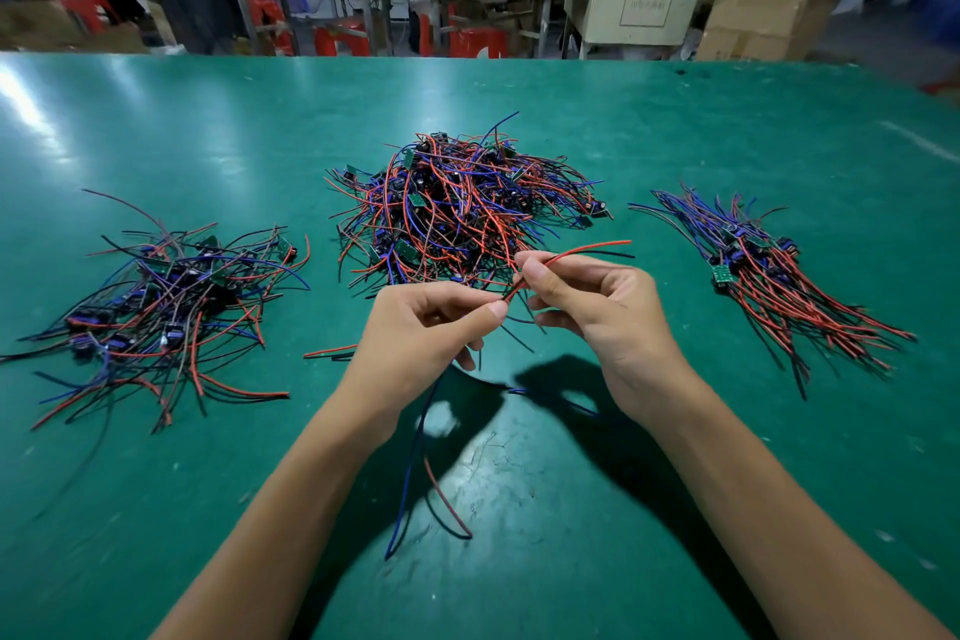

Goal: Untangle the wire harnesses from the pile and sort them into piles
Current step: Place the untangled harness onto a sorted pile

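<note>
Both hands, left hand [421, 322] and right hand [597, 307], pinch one harness [566, 252] before the tangled pile [457, 208], straightening it; next it likely joins the right pile [779, 276].

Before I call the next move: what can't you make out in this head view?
- Held harness's board: hidden inside the left hand.
- Whether the right hand pinches one harness or two: fingers cover it.
- Middle pile: which wires connect, too tangled.
- Label on the cabinet behind the table: blurred.

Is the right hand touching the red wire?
Touching. The head view shows the right hand pinching the red wire between thumb and forefinger, in front of the middle pile.
</note>
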{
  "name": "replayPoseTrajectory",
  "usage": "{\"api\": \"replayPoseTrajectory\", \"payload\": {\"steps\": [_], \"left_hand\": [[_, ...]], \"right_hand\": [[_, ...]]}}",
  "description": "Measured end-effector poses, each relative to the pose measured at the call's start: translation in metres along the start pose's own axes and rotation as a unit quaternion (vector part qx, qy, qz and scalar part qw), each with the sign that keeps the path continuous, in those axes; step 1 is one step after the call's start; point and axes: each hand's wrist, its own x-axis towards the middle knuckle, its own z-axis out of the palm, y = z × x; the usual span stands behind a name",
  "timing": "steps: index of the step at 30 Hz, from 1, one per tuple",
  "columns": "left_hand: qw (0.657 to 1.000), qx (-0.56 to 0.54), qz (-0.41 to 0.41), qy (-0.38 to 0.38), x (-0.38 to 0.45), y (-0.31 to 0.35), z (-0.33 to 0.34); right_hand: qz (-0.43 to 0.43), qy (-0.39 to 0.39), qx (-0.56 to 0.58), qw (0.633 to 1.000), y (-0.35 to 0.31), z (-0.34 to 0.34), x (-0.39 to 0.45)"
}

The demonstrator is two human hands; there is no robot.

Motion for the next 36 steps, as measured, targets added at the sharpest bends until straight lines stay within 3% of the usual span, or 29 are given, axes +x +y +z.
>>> {"api": "replayPoseTrajectory", "payload": {"steps": [8, 17, 24, 33, 36], "left_hand": [[0.999, 0.007, 0.033, 0.036, 0.003, -0.003, 0.002], [0.999, -0.017, 0.027, 0.037, 0.007, -0.008, 0.000], [0.995, 0.062, 0.065, 0.052, 0.008, -0.013, 0.000], [0.986, 0.138, 0.088, 0.039, 0.007, -0.012, -0.001], [0.994, 0.091, 0.059, 0.015, 0.005, -0.010, 0.002]], "right_hand": [[-0.012, 0.043, 0.038, 0.998, 0.001, 0.003, 0.001], [-0.050, 0.019, 0.023, 0.998, 0.003, 0.001, 0.001], [-0.067, 0.028, 0.037, 0.997, 0.008, 0.006, 0.001], [-0.080, 0.020, 0.024, 0.996, 0.008, 0.010, 0.001], [-0.092, 0.027, 0.009, 0.995, 0.006, 0.009, 0.001]]}}
